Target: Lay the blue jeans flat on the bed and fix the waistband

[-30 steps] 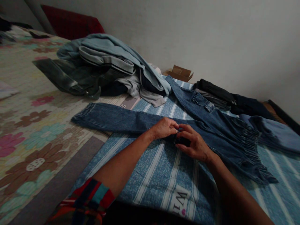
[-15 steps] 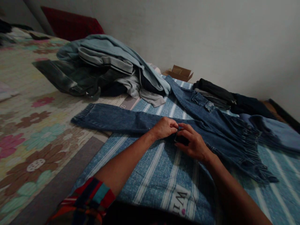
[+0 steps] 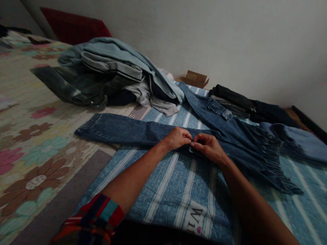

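Observation:
A pair of blue jeans [image 3: 122,128] lies spread out, its elastic waistband toward the right and its two legs apart. At the near leg, my left hand [image 3: 177,137] pinches the denim near a side pocket. My right hand [image 3: 208,146] is closed beside it, thumb and fingertips pinching the same spot on the jeans. The fingertips of both hands almost meet. A small dark and pale detail shows between them, too small to make out.
A heap of clothes [image 3: 109,75] lies at the back left on the floral bedspread [image 3: 46,129]. Folded dark clothes [image 3: 235,100] and folded blue jeans [image 3: 304,141] sit at the right. A cardboard box [image 3: 195,79] stands by the wall. Beneath lies a striped blue cloth [image 3: 163,183].
The fingers of my right hand have closed from a looser, more spread hold into a pinch. My left hand has hardly moved. The view has shifted slightly.

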Motion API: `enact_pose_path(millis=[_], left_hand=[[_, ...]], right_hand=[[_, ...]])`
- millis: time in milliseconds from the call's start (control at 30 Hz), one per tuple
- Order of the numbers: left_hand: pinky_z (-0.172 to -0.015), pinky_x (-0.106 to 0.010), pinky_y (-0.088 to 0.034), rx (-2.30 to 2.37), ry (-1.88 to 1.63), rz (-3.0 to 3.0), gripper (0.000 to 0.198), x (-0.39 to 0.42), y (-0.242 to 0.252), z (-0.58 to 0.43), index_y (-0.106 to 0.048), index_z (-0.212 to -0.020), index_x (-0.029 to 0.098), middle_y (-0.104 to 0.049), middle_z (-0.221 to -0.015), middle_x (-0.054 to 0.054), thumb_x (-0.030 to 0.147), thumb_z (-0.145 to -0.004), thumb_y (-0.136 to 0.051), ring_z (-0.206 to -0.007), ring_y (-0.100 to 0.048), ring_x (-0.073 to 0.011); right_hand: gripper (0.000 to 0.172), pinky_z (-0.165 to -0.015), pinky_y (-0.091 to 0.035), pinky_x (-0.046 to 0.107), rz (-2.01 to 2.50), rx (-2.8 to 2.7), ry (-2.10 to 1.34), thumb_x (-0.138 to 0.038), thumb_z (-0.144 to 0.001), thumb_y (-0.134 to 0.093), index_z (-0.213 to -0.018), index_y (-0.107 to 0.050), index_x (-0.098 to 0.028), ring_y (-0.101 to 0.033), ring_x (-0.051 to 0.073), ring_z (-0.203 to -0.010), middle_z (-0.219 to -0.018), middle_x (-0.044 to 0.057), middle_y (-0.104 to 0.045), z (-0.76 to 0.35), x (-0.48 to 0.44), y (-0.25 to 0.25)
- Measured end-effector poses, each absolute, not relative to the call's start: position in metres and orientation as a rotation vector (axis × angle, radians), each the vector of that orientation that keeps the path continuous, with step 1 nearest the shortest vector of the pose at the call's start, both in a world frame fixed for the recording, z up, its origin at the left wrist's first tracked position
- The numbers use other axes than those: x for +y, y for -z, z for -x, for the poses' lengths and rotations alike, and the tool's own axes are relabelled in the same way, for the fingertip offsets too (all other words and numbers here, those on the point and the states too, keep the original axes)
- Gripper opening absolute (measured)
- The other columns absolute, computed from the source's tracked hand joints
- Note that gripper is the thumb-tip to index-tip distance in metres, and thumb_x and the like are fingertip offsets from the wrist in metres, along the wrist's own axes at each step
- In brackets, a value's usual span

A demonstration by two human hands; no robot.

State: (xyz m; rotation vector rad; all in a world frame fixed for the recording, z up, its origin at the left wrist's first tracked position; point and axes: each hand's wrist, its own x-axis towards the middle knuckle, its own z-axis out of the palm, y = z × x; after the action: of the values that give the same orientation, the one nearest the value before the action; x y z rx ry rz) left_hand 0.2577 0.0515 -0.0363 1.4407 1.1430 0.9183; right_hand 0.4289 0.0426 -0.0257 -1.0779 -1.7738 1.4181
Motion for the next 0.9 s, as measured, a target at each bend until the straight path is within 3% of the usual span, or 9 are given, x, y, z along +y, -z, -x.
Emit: enact_pose_path(millis=[133,300,567,733,900], left_hand=[[-0.050,-0.021,-0.034,1.153,-0.928,-1.387,0.009,0.050,0.036,-0.259,-0.060,-0.067,0.012,-0.057,-0.057,0.003,0.011,-0.059,-0.063,-0.052,-0.049,-0.0079],[-0.046,-0.019,-0.029,1.127,-0.903,-1.330,0.016,0.048,0.034,-0.257,-0.054,-0.071,0.014,-0.053,-0.052,0.006,0.009,-0.058,-0.061,-0.046,-0.045,-0.0064],[-0.048,-0.020,-0.032,1.039,-0.773,-1.312,0.015,0.047,0.031,-0.249,-0.061,-0.074,0.012,-0.058,-0.057,0.002,0.012,-0.059,-0.061,-0.051,-0.048,-0.0079],[-0.055,-0.023,-0.036,0.982,-0.668,-1.374,0.017,0.046,0.031,-0.244,-0.067,-0.076,0.012,-0.061,-0.066,0.000,0.013,-0.060,-0.061,-0.059,-0.051,-0.0100],[-0.054,-0.023,-0.033,0.976,-0.586,-1.526,0.013,0.046,0.031,-0.241,-0.067,-0.073,0.013,-0.056,-0.061,0.002,0.015,-0.064,-0.058,-0.057,-0.046,-0.0091]], right_hand=[[0.036,-0.047,-0.031,0.020,1.089,-1.729,-1.459,-0.041,-0.068,-0.073,-0.087,-0.055,-0.016,-0.045,0.008,-0.054,-0.068,-0.003,-0.055,-0.426,0.046,0.026],[0.038,-0.045,-0.030,0.021,1.129,-1.786,-1.505,-0.042,-0.066,-0.073,-0.089,-0.057,-0.016,-0.045,0.008,-0.052,-0.065,-0.004,-0.055,-0.425,0.048,0.026],[0.035,-0.060,-0.044,0.026,0.992,-1.757,-1.495,-0.036,-0.065,-0.076,-0.089,-0.058,-0.018,-0.059,0.015,-0.070,-0.079,0.000,-0.063,-0.423,0.041,0.029],[0.031,-0.064,-0.047,0.028,1.029,-1.920,-1.298,-0.033,-0.069,-0.073,-0.093,-0.058,-0.020,-0.061,0.017,-0.077,-0.085,0.001,-0.064,-0.425,0.038,0.034],[0.029,-0.070,-0.047,0.030,1.001,-2.004,-1.164,-0.032,-0.072,-0.071,-0.094,-0.056,-0.020,-0.061,0.017,-0.080,-0.088,0.001,-0.063,-0.427,0.036,0.034]])
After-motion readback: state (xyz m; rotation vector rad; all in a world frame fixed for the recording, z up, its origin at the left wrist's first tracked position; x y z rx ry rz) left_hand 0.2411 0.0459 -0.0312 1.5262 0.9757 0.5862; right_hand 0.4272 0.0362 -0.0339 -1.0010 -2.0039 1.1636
